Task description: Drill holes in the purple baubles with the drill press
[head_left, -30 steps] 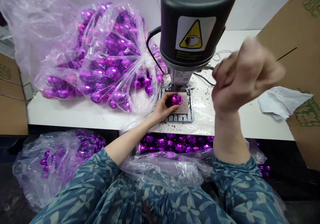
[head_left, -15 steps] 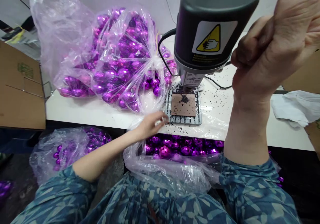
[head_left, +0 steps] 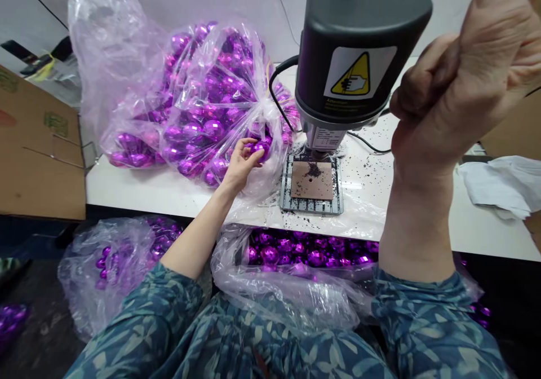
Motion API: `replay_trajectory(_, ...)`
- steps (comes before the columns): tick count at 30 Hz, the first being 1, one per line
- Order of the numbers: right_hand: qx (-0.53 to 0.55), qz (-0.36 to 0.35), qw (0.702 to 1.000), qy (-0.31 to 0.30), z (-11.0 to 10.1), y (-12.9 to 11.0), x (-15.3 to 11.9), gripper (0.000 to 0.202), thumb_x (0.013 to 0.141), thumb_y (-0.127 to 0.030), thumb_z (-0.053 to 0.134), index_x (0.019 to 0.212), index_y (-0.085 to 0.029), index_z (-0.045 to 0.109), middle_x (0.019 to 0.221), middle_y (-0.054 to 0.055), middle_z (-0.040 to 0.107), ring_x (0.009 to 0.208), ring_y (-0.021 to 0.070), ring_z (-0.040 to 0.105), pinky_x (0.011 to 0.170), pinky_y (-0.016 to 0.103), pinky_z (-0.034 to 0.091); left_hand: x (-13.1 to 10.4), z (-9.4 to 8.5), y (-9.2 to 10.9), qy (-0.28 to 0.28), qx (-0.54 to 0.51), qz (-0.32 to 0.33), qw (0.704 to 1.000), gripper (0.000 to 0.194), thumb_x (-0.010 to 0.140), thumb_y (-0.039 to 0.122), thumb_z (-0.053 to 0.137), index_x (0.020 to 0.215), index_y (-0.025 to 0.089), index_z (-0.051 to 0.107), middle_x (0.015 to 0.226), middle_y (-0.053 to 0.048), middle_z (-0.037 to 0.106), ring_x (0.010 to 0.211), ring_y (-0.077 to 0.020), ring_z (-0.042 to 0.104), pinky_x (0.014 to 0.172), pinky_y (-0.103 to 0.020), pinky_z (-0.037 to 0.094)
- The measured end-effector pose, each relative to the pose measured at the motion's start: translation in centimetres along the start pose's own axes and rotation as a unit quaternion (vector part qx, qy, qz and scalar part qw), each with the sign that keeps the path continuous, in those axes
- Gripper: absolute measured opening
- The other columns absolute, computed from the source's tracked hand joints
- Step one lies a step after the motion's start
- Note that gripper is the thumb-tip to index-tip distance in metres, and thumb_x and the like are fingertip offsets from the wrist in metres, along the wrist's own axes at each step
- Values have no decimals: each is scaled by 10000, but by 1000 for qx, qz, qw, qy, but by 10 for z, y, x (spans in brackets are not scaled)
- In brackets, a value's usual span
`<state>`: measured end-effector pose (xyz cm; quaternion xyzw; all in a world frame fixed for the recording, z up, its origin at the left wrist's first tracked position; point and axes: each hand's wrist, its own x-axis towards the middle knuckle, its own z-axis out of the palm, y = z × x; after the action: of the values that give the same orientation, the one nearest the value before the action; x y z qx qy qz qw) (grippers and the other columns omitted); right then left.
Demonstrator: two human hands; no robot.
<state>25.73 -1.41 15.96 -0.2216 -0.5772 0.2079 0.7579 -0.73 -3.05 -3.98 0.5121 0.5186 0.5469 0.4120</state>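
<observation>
At the mouth of a clear plastic bag (head_left: 228,94) full of shiny purple faceted balls, my left hand (head_left: 240,164) has its thumb and fingers closed around one purple ball (head_left: 261,148). My right hand (head_left: 469,80) is raised at the right beside the dark bench drill press (head_left: 363,23). Its fingers are curled; whatever they grip is hidden. Beneath the drill head, a brown square board (head_left: 311,181) with a small hole lies on the slotted metal base (head_left: 291,205), strewn with dark shavings.
Below the white table's (head_left: 477,227) front edge, more purple balls (head_left: 313,252) lie in a plastic-lined container. Another bag (head_left: 114,277) of purple items is at the lower left. Cardboard boxes (head_left: 38,159) stand left and right. A white cloth or paper (head_left: 502,184) rests on the right.
My left hand has moved from beside the drill base up and left to the bag's mouth, where it has taken hold of a purple ball. The right hand is about where it was.
</observation>
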Motion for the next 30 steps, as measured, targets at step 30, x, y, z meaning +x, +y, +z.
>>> replay_trajectory(30,102,-73,991,45,-4,17,-1,578,743,-703,691,618,-206,425,455,-111,158,334,10,258,295,199,161,-45,102,-8,-102,149,137,974,504,793,292,885,1231,216,647,1218,-98,698,1176,-279,661,1030,-471,566)
